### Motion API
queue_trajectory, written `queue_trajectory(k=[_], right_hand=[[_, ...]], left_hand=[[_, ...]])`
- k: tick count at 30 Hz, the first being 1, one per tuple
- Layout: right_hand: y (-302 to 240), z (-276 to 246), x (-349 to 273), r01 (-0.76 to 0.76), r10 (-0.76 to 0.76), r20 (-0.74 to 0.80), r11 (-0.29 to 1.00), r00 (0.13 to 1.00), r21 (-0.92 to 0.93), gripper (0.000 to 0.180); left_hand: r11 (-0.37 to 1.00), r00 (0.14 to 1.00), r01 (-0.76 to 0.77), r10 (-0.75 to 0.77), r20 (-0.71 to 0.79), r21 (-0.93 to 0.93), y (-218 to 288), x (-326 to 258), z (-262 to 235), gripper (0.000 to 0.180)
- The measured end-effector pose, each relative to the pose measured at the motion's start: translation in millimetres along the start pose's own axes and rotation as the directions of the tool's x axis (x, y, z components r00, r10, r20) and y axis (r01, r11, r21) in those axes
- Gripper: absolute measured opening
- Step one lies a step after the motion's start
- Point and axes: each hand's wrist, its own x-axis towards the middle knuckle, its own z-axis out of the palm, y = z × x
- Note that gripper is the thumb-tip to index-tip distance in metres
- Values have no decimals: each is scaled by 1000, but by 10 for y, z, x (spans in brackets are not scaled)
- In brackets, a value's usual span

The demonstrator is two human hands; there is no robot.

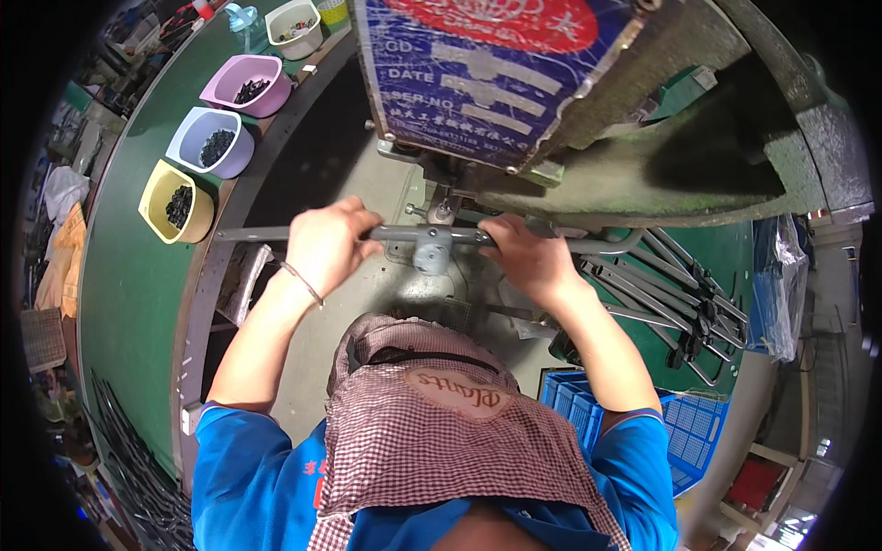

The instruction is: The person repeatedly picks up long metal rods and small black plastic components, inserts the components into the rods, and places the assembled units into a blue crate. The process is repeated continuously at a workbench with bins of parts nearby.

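Two bare hands grip one gray metal tube [400,233] at a machine [459,151]: the left hand [323,241] closed round it w/ thumb and fingers meeting, the right hand [525,250] likewise wrapped on it, fingers partly hidden. Btwn the two hands, the tube crosses a round gray block [432,254]; whether it's seated or only touching can't be told. Step in hand is prob. lining up the tube at the block; next move likely calls for keeping it level & steady, fingers clear of the spot under the machine head. That head, w/ its blue plate [514,142], hangs just ahead of both hands and hides some of the work area, so it's the main obstacle. Beyond the left hand, on a green bench [124,312], sit a yellow tub [197,223], a pale-blue tub [238,160] and a pink tub [274,99], all w/ small black pcs, plus a white tub [303,46] farther off. Just past the right hand lie stacked metal frames [675,308], near enough for the tube's bent end to snag; a blue crate [694,427] stands below, by the right forearm.
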Motion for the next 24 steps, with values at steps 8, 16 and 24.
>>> queue_trajectory(k=[8,16,24], right_hand=[[-227,-62,308,-23,17,-206,999,979,-25,43],[-204,317,376,-105,-21,-221,831,975,-546,50],[-222,516,344,-135,-41,-361,884,932,-448,50]], left_hand=[[994,988,-103,107,-110,47,-386,351,-261,32],[991,993,-114,115,-13,76,-541,487,-346,29],[992,997,-72,73,-4,104,-527,475,-215,28]])
